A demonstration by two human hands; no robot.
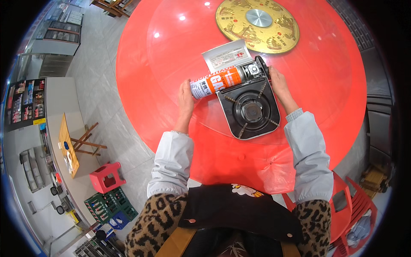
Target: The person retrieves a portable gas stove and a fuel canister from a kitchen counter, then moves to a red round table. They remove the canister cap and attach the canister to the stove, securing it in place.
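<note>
A portable gas stove [251, 112] with a black burner plate sits on the red table, its compartment lid [227, 55] raised. An orange and white gas canister [216, 83] lies at the compartment, its nozzle end toward the metal valve fitting [253, 69] and its base sticking out past the stove's left side. My left hand [185, 103] is closed around the canister's base, its fingertips partly hidden. On the opposite side, my right hand [280, 88] grips the stove's right end by the black round knob [262, 67]; some fingers are hidden behind it.
The round red table [145, 85] has a transparent cover and carries a gold patterned disc [231, 19] beyond the stove. Left on the floor are a red stool [107, 177], a green bottle crate [109, 204] and a folding wooden table [68, 145]. Red chairs [342, 214] stand at right.
</note>
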